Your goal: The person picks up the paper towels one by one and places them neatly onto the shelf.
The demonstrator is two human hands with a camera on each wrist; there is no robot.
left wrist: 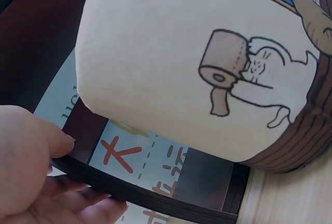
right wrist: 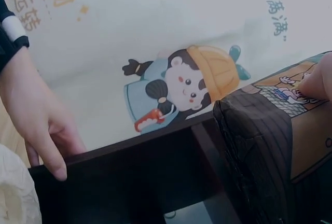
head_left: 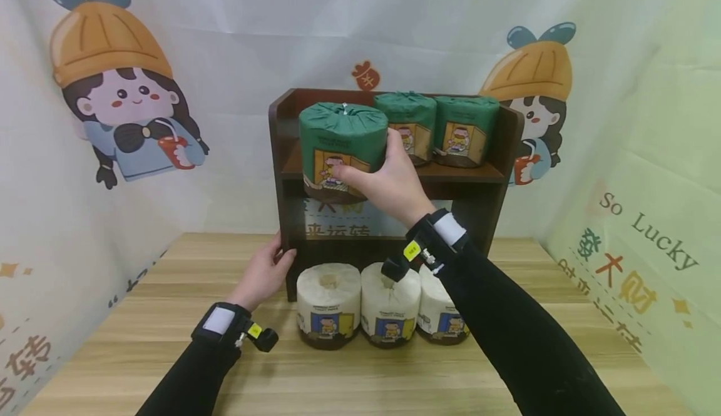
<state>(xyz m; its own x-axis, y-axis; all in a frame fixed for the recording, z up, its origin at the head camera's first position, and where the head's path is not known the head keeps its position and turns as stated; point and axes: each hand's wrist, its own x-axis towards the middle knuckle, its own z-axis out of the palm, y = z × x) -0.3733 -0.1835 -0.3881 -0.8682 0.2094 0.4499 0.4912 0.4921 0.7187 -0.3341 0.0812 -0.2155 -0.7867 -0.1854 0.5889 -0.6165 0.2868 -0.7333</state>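
My right hand grips a green-wrapped toilet paper roll by its right side, thumb across the front. The roll is held in front of the left part of the upper shelf; its dark underside shows in the right wrist view. Two more green rolls stand on that shelf to the right. My left hand holds the left side panel of the dark wooden shelf low down. In the left wrist view, the thumb and fingers lie on either side of the panel's edge.
Three white toilet paper rolls stand in a row on the wooden table, in front of the shelf's lower level. The rightmost is partly hidden by my right forearm. A printed cloth hangs behind and at both sides.
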